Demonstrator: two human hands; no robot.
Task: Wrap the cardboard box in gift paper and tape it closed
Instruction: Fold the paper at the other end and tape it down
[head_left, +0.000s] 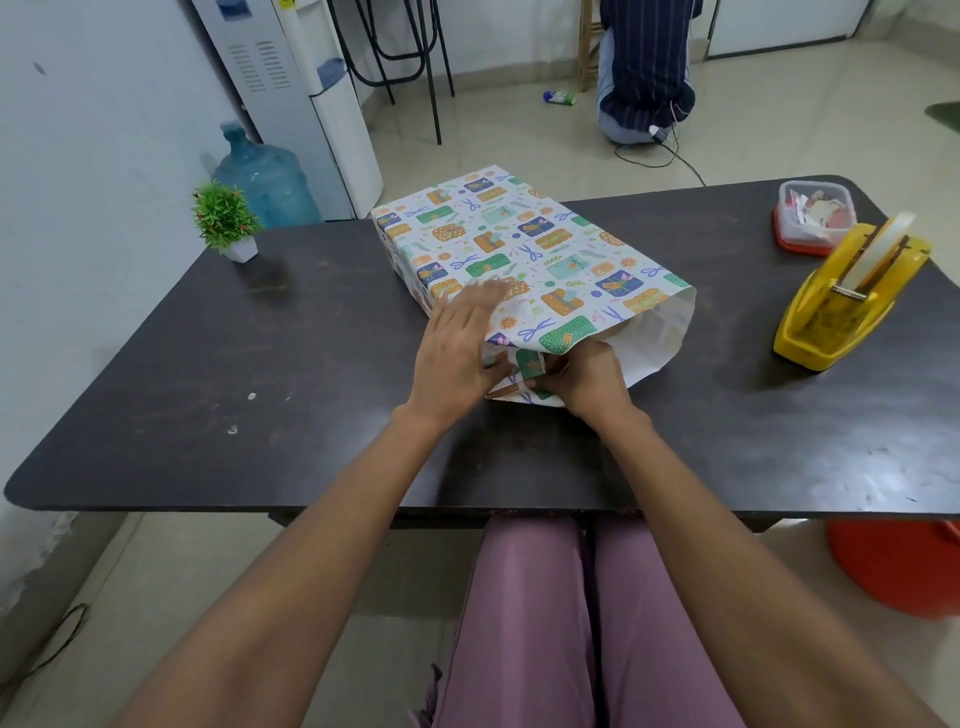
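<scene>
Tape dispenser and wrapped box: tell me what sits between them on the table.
Nothing: in the head view, only bare dark table lies between the wrapped box and the yellow tape dispenser.

Left hand (457, 358) lies flat with straight fingers (485, 296); right hand (584, 379) curls, pinching.

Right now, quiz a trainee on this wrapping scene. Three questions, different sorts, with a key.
1. True or false: the tape dispenser sits right of the wrapped box.
2. Which hand lies flat on top of the paper? A) left hand B) right hand
3. Fill in: the small plant stands at the table's far ____ corner.

Key: 1 true; 2 A; 3 left.
</scene>
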